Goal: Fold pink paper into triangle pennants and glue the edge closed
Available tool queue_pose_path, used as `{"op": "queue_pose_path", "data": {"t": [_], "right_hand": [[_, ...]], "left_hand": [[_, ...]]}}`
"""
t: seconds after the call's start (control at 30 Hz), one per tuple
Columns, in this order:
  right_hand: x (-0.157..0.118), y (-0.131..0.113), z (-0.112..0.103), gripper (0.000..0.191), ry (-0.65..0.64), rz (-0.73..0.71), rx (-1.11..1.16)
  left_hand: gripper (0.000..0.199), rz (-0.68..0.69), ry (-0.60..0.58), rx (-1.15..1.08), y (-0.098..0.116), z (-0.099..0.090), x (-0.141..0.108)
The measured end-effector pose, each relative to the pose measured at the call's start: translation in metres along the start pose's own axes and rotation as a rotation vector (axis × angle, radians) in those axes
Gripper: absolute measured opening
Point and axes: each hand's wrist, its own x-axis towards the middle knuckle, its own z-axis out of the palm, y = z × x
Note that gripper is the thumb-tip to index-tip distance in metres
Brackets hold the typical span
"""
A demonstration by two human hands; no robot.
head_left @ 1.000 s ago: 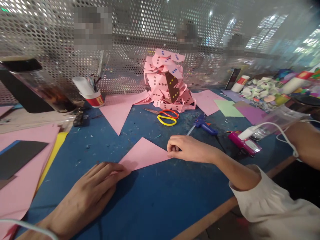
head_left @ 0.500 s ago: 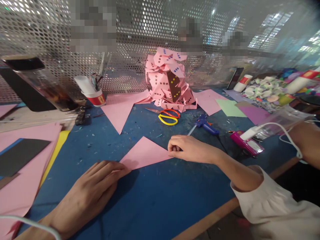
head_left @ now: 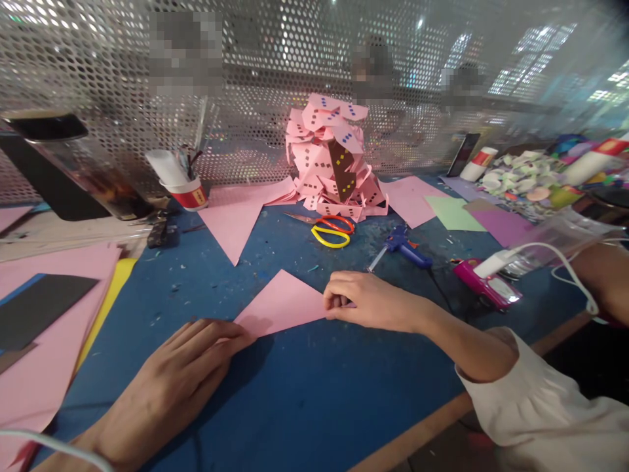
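Note:
A folded triangle of pink paper [head_left: 285, 305] lies on the blue table between my hands, its peak pointing away from me. My left hand [head_left: 171, 377] has its fingers together, closed on the left corner with the thumb. At the opposite corner my right hand [head_left: 366, 301] pinches the paper with curled fingers, hiding part of the tip. Just beyond are scissors [head_left: 331, 233] with one red and one yellow handle. A blue glue gun [head_left: 407, 248] rests past my right hand.
A heap of pink folded paper pieces [head_left: 319, 157] with printed dots stands against the perforated metal screen [head_left: 255, 85]. Pink sheets [head_left: 34, 387] lie at left, near a bottle [head_left: 108, 177] and a paper cup [head_left: 189, 195]. A magenta device [head_left: 486, 285] and another person's arm [head_left: 604, 278] are at right.
My right hand has shifted slightly left and toward me along the paper's right corner. My left hand stays at its corner, almost unmoved.

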Motion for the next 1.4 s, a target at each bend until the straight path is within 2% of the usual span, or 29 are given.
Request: {"op": "queue_pose_path", "data": {"t": [0.43,0.67,0.93,1.0,1.13,1.2,1.3,1.33,1.4], "right_hand": [[0.002,-0.002,0.003,0.010,0.026,0.065,0.035],[0.001,-0.005,0.001,0.010,0.027,0.053,0.044],[0.004,-0.003,0.000,0.002,-0.012,0.120,0.203],[0.005,-0.002,-0.002,0.005,0.008,0.149,0.281],[0.004,-0.007,-0.004,0.014,0.072,0.157,0.446],[0.003,-0.014,-0.004,0.016,0.103,0.141,0.507],[0.001,-0.026,-0.001,0.016,0.128,0.117,0.547],[0.000,-0.029,0.001,0.014,0.133,0.106,0.548],[0.000,-0.033,0.004,0.011,0.143,0.080,0.535]], "left_hand": [[0.030,0.020,0.056,0.007,0.001,-0.002,-0.001],[0.030,-0.009,0.103,-0.040,0.011,-0.004,0.000],[0.030,-0.054,0.137,-0.130,0.021,-0.005,-0.001],[0.027,-0.126,0.153,-0.186,0.025,-0.008,0.001],[0.022,-0.417,0.097,-0.356,0.034,-0.013,0.009],[0.026,-0.543,0.029,-0.471,0.036,-0.015,0.017],[0.036,-0.726,-0.006,-0.709,0.041,-0.014,0.034],[0.040,-0.766,0.005,-0.790,0.044,-0.014,0.040],[0.039,-0.753,0.002,-0.896,0.050,-0.012,0.053]]}}
